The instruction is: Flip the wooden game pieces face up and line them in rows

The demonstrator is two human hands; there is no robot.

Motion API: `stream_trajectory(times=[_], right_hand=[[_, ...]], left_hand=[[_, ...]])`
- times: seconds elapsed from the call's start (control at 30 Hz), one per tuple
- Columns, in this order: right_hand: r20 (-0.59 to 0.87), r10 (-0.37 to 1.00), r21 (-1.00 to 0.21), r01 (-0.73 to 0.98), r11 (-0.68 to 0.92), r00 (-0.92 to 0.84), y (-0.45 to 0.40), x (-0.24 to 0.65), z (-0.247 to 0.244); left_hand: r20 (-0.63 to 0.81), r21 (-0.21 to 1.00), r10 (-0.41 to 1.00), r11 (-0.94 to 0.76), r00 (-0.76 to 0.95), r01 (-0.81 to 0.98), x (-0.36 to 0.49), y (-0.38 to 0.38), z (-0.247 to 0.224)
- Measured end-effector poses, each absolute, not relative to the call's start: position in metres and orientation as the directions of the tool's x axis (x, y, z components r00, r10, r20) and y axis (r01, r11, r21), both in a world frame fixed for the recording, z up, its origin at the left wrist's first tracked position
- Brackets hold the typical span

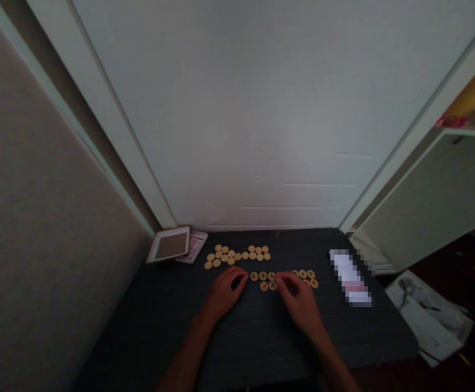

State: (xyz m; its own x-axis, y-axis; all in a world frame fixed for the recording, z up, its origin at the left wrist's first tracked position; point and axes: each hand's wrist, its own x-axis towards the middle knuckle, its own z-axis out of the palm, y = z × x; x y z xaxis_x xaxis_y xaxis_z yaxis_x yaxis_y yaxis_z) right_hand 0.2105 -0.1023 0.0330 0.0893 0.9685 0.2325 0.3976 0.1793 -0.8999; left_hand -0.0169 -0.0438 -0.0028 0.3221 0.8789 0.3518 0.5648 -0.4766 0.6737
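Observation:
Two rows of round wooden Chinese chess pieces lie face up on the dark table, with black or red characters. My left hand is at the left end of the upper row, its thumb and forefinger pinched together; anything between them is too small to make out. My right hand reaches over the middle of the rows with its fingertips pinched at a piece; whether it grips that piece is hidden. The hand covers several pieces. Behind my hands lies a group of plain-faced pieces, apart from the rows.
A box lid or tray with a white border lies at the table's back left, over a pinkish printed sheet. On the right is a pixelated phone-like object. A white panel rises behind the dark table. A white bin stands beyond the right edge.

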Motion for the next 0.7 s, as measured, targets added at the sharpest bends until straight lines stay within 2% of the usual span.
stream_trajectory(times=[0.1, 0.23, 0.53, 0.7], right_hand=[[0.307, 0.952, -0.803, 0.539, 0.255, 0.007, -0.065, 0.224, 0.050], [0.339, 0.914, -0.579, 0.717, 0.389, -0.222, -0.010, 0.235, 0.051], [0.238, 0.854, -0.475, 0.711, 0.518, -0.463, 0.053, 0.233, 0.024], [0.211, 0.840, -0.453, 0.712, 0.537, -0.499, 0.056, 0.245, 0.019]], left_hand=[[0.379, 0.652, 0.870, -0.493, 0.316, 0.576, -0.019, -0.044, 0.000], [0.380, 0.630, 0.871, -0.490, 0.311, 0.602, -0.022, -0.045, 0.001], [0.396, 0.627, 0.867, -0.495, 0.301, 0.601, -0.025, -0.042, -0.006], [0.402, 0.635, 0.864, -0.501, 0.302, 0.588, -0.025, -0.042, -0.005]])
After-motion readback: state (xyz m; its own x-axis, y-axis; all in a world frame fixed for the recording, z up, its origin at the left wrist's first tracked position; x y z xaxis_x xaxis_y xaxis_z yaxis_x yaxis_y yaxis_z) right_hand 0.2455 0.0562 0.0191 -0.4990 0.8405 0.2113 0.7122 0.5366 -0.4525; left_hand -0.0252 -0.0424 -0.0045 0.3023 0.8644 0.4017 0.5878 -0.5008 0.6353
